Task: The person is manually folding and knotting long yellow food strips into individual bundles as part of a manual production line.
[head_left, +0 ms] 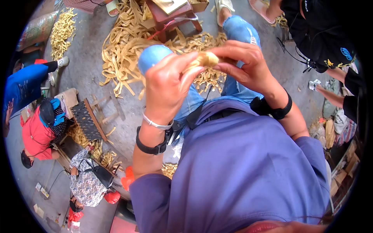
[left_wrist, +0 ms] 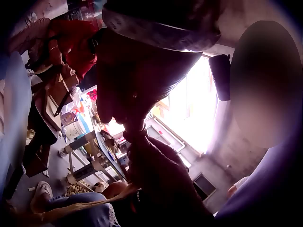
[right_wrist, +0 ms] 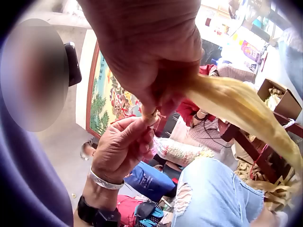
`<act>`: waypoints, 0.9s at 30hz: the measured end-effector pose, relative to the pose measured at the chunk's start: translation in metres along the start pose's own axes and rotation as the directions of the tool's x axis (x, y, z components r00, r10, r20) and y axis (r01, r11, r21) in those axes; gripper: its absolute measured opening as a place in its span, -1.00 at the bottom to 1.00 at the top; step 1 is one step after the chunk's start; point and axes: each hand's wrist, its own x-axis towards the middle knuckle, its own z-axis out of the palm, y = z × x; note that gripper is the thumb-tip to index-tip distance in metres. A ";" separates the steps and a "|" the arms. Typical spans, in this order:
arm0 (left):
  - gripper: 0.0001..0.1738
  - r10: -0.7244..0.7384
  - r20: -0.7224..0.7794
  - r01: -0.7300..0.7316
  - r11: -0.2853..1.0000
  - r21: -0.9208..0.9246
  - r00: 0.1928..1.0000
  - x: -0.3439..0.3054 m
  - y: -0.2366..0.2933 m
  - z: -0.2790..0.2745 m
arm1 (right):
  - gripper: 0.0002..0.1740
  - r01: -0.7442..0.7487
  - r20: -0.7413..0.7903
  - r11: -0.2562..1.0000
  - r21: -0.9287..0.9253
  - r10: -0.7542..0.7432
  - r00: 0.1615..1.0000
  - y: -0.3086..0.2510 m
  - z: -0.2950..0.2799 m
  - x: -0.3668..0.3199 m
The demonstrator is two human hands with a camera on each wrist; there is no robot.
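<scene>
Both hands are raised at the upper centre of the head frame, in front of the wearer's blue jeans (head_left: 243, 31). The left hand (head_left: 165, 83) pinches one end of a yellowish strip (head_left: 206, 59) between thumb and fingers; the right hand (head_left: 246, 64) pinches it from the other side. The fingertips meet near each other at the strip — the exact fold or knot there is blurred and cannot be made out. In the right wrist view, a long flat length of the strip runs from the right hand to the right edge of the frame. The left wrist view is backlit, and finger detail there is largely lost.

The left wrist bears a pale bracelet (head_left: 157, 123) and a black band (head_left: 149, 147); a second dark band (head_left: 283, 110) sits on the right wrist.

A loose pile of similar strips (head_left: 120, 58) lies on the floor at upper centre-left, beside a red-brown stool (head_left: 175, 19). A heap of short pieces (head_left: 62, 33) lies at upper left. Further persons are noted: one in a red top (head_left: 37, 134) at left, one in a patterned top (head_left: 87, 180) at lower left — both bent forward.
</scene>
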 end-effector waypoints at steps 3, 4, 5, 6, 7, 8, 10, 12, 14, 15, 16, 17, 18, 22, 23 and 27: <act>-0.73 -0.143 0.055 0.149 0.980 -0.132 0.988 -0.007 -0.006 -0.004 | -0.83 0.062 0.031 0.994 -0.088 -0.060 0.998 0.002 -0.004 0.000; -0.74 -0.102 0.040 0.106 0.988 -0.116 0.994 -0.007 -0.010 -0.006 | -0.84 0.060 0.054 0.993 -0.100 -0.055 0.997 0.000 -0.008 0.001; -0.74 -0.060 0.029 0.063 0.993 -0.100 0.998 -0.007 -0.015 -0.008 | -0.86 0.056 0.075 0.992 -0.112 -0.048 0.996 -0.002 -0.010 0.001; -0.75 -0.016 0.019 0.018 0.996 -0.084 1.000 -0.005 -0.016 -0.009 | -0.87 0.065 0.078 0.993 -0.097 -0.058 0.995 -0.003 -0.010 0.001; -0.75 -0.034 -0.019 0.031 0.992 -0.125 0.999 -0.001 -0.010 -0.005 | -0.88 0.080 0.080 0.993 -0.085 -0.073 0.994 -0.003 -0.009 0.003; -0.75 -0.058 -0.058 0.048 0.985 -0.167 0.997 0.004 0.003 0.002 | -0.89 0.095 0.088 0.993 -0.068 -0.089 0.992 -0.004 -0.008 0.004; -0.75 -0.025 -0.009 0.023 0.976 -0.217 1.000 0.006 0.008 0.002 | -0.89 0.095 0.127 0.994 -0.052 -0.087 0.988 -0.013 -0.006 0.008; -0.75 0.017 0.027 -0.010 0.971 -0.238 0.999 0.008 0.007 0.001 | -0.90 0.100 0.154 0.993 -0.068 -0.089 0.984 -0.021 -0.009 0.015; -0.78 0.069 0.019 -0.064 0.976 -0.210 0.997 0.006 0.003 -0.002 | -0.91 0.098 0.168 0.989 -0.112 -0.078 0.983 -0.025 -0.017 0.018; -0.77 0.053 0.045 -0.042 0.975 -0.218 0.998 0.002 0.000 -0.003 | -0.91 0.088 0.176 0.991 -0.104 -0.068 0.982 -0.024 -0.019 0.016; -0.77 0.038 0.071 -0.021 0.974 -0.227 0.997 -0.002 -0.004 -0.003 | -0.91 0.077 0.185 0.992 -0.097 -0.058 0.981 -0.022 -0.021 0.013; -0.77 0.025 0.091 -0.003 0.972 -0.235 0.996 -0.004 -0.009 -0.002 | -0.92 0.072 0.196 0.993 -0.093 -0.053 0.979 -0.019 -0.023 0.012; -0.75 -0.031 0.085 0.054 0.959 -0.280 0.996 -0.006 -0.014 0.000 | -0.89 0.074 0.183 0.996 -0.053 -0.063 0.981 -0.012 -0.018 0.010; -0.62 -0.179 0.192 0.241 0.895 -0.375 0.965 -0.007 -0.013 -0.009 | -0.85 -0.047 0.089 0.998 0.052 0.042 0.995 -0.006 -0.016 0.003; -0.58 -0.193 0.247 0.277 0.884 -0.376 0.950 -0.007 -0.009 -0.013 | -0.84 -0.060 0.109 0.998 0.027 0.056 0.992 -0.003 -0.014 0.000; -0.21 -0.143 0.114 0.180 0.868 -0.462 0.983 -0.002 -0.004 0.001 | -0.70 -0.227 0.354 0.973 0.050 0.195 0.915 -0.007 -0.021 0.006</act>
